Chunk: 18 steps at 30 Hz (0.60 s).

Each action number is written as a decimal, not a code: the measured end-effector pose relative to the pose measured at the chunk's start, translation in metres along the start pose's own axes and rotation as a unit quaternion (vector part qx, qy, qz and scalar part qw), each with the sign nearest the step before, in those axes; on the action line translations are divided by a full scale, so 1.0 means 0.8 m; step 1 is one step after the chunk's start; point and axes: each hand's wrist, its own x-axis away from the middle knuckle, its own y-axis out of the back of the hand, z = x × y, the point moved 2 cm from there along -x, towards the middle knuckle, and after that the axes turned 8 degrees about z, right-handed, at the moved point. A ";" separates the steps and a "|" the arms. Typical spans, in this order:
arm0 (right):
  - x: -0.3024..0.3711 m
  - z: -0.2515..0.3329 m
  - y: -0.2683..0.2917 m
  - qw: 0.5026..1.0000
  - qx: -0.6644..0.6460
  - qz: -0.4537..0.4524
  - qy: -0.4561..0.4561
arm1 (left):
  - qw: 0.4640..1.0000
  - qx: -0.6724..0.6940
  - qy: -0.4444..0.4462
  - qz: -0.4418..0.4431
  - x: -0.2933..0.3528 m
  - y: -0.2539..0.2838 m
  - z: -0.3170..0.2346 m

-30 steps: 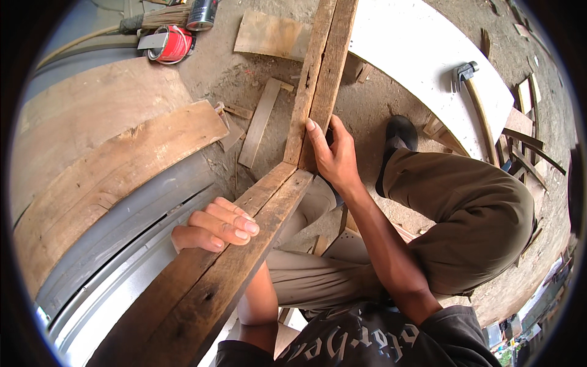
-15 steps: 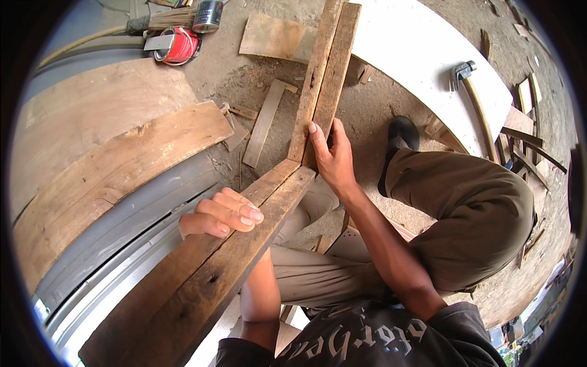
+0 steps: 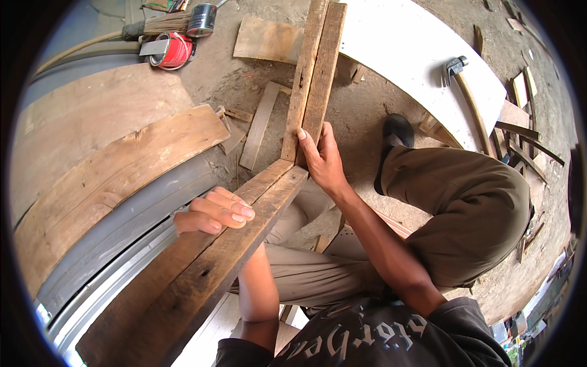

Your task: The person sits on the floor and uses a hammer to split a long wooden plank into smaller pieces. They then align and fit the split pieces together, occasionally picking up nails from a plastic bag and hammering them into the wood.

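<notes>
Grasps the near pair of wooden beams [image 3: 202, 263] with the left hand [image 3: 214, 211], reaching from beneath and curling the fingers over the top from the left edge, just as half a second ago. Clasps the far pair of beams [image 3: 322, 73] with the right hand [image 3: 324, 160] beside the corner between the two pairs, laying the thumb on the upper face; cannot tell the pose of the hidden fingers. Holds the near pair across part of the left leg [image 3: 306, 272]. Compared with earlier, slants the far end slightly more to the left, baring a little more of the white panel [image 3: 413, 52], and sets the thumb closer to the corner. Leaves the hammer [image 3: 471, 101] lying on that panel, unmoved.
</notes>
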 end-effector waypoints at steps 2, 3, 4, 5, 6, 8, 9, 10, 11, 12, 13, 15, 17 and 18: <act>-0.001 0.001 -0.003 0.999 -0.049 0.008 -0.015 | 1.000 -0.001 -0.003 0.006 -0.002 0.001 0.000; 0.000 0.008 -0.006 0.998 -0.059 0.011 -0.022 | 1.000 -0.003 -0.005 0.006 -0.001 0.002 0.001; 0.001 0.013 -0.007 0.997 -0.069 0.014 -0.029 | 1.000 -0.004 -0.008 0.006 0.001 0.004 0.001; 0.001 0.015 -0.007 0.997 -0.056 0.018 -0.045 | 1.000 -0.006 -0.011 0.007 0.001 0.004 0.002; 0.001 0.016 -0.007 0.997 -0.044 0.022 -0.062 | 1.000 -0.006 -0.012 0.003 0.001 0.002 0.002; 0.002 0.018 -0.006 0.996 -0.033 0.020 -0.080 | 1.000 -0.008 -0.013 -0.006 0.001 -0.002 0.002; 0.002 0.018 -0.007 0.996 -0.034 0.015 -0.082 | 1.000 -0.014 -0.013 -0.006 0.001 -0.003 0.001; 0.002 0.019 -0.007 0.996 -0.036 0.010 -0.084 | 1.000 -0.020 -0.012 -0.006 0.002 -0.003 0.001; 0.002 0.020 -0.007 0.996 -0.034 0.011 -0.082 | 1.000 -0.026 -0.012 -0.006 0.002 -0.003 0.000; 0.002 0.020 -0.007 0.996 -0.031 0.013 -0.080 | 0.999 -0.030 -0.012 -0.009 0.003 -0.004 0.000; 0.002 0.020 -0.007 0.996 -0.028 0.015 -0.078 | 0.999 -0.035 -0.011 -0.013 0.004 -0.004 0.000; 0.002 0.017 -0.007 0.996 -0.043 0.018 -0.072 | 0.999 -0.043 -0.012 -0.016 0.005 -0.004 -0.001; 0.001 0.014 -0.007 0.996 -0.053 0.020 -0.069 | 0.999 -0.050 -0.012 -0.013 0.004 -0.002 0.000; 0.000 0.012 -0.006 0.996 -0.055 0.020 -0.068 | 0.999 -0.051 -0.011 -0.008 0.004 -0.002 0.000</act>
